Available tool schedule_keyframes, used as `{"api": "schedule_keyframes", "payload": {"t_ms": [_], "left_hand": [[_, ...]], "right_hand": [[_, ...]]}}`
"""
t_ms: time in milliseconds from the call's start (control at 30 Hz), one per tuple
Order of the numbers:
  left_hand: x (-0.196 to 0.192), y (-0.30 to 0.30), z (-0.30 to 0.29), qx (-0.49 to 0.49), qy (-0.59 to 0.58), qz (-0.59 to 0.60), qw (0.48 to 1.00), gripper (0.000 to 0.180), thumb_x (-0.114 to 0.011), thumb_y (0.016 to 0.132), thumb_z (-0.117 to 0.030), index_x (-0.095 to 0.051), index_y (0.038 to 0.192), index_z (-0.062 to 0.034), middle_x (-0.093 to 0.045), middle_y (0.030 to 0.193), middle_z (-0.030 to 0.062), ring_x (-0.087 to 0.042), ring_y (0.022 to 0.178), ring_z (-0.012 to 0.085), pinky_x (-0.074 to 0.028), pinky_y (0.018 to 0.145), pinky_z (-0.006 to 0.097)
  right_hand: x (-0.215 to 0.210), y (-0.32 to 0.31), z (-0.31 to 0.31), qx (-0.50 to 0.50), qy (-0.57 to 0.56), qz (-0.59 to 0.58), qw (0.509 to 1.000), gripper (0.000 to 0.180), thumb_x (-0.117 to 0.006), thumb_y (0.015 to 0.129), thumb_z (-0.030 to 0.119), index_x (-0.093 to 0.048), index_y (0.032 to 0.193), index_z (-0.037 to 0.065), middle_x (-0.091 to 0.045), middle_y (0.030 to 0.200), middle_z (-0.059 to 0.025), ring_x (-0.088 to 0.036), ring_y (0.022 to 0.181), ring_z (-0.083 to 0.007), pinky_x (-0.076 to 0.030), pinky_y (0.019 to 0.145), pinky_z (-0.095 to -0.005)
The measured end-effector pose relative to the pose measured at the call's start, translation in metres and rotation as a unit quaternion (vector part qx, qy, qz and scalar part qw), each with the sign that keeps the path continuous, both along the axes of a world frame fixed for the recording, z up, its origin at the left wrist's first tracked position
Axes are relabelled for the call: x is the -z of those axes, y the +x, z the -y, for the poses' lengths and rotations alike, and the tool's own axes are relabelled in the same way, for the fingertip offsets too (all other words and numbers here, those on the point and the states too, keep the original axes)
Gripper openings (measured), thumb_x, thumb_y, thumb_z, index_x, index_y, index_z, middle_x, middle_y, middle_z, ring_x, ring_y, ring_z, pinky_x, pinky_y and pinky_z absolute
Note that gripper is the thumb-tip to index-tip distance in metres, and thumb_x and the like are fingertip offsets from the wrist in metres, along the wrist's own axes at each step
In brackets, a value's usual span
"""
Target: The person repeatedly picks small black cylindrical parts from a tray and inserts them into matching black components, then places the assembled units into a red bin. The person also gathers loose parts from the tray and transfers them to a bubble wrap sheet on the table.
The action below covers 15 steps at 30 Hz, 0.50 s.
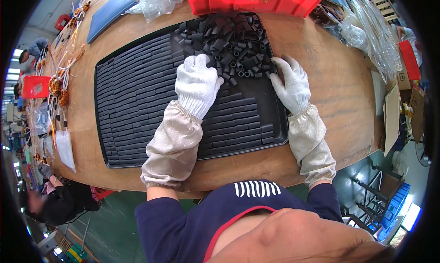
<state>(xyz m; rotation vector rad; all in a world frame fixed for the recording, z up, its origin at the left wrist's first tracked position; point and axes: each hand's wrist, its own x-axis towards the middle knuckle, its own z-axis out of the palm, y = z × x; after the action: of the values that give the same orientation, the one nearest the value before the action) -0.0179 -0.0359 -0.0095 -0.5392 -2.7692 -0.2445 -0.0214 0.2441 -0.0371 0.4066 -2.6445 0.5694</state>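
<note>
A black tray holds short black tubes. Tightly packed rows of black tubes lie flat across its left and front parts. A loose heap of black tubes fills the back right corner, several with their round ends showing. My left hand, in a white knitted glove, rests between the rows and the heap; its fingers curl downward and their tips are hidden. At the tray's right rim is my right hand, gloved too, with thumb and forefinger apart beside the heap's edge. Nothing shows between them.
The tray lies on a wooden table. Behind it are a red crate, a blue panel and clear plastic bags. Copper-coloured coils with wires lie at the left. Cardboard stands at right. A co-worker sits at lower left.
</note>
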Motion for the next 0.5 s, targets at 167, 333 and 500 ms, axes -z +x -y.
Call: {"api": "schedule_keyframes", "payload": {"t_ms": [167, 333, 500], "left_hand": [[-0.003, -0.002, 0.001, 0.013, 0.039, -0.005, 0.999, 0.023, -0.084, 0.075, -0.025, -0.073, 0.079, -0.0048, -0.066, 0.109, 0.0125, -0.062, 0.103, 0.0347, -0.052, 0.086, 0.046], [-0.012, -0.005, 0.001, 0.018, 0.231, 0.033, 0.972, 0.015, -0.08, 0.084, -0.013, -0.07, 0.091, -0.0031, -0.069, 0.106, 0.0111, -0.067, 0.091, 0.0271, -0.056, 0.079, 0.038], [-0.026, 0.004, -0.011, 0.003, 0.592, 0.425, 0.685, 0.019, -0.07, 0.099, -0.014, -0.057, 0.109, -0.004, -0.067, 0.103, 0.0035, -0.066, 0.087, 0.0109, -0.058, 0.081, 0.028]], "right_hand": [[0.006, -0.002, -0.004, -0.006, -0.043, -0.027, 0.999, 0.043, -0.078, 0.083, 0.021, -0.065, 0.123, 0.011, -0.065, 0.125, -0.0156, -0.062, 0.116, -0.0362, -0.047, 0.101, -0.046], [0.004, 0.003, -0.005, -0.021, -0.222, 0.012, 0.975, 0.039, -0.077, 0.088, 0.011, -0.064, 0.124, 0.006, -0.068, 0.118, -0.0109, -0.066, 0.11, -0.0261, -0.048, 0.1, -0.037], [-0.016, 0.023, 0.008, -0.087, -0.538, 0.222, 0.808, 0.032, -0.059, 0.1, 0.002, -0.062, 0.132, 0.002, -0.066, 0.125, -0.0043, -0.059, 0.115, -0.0125, -0.044, 0.105, -0.0288]]}}
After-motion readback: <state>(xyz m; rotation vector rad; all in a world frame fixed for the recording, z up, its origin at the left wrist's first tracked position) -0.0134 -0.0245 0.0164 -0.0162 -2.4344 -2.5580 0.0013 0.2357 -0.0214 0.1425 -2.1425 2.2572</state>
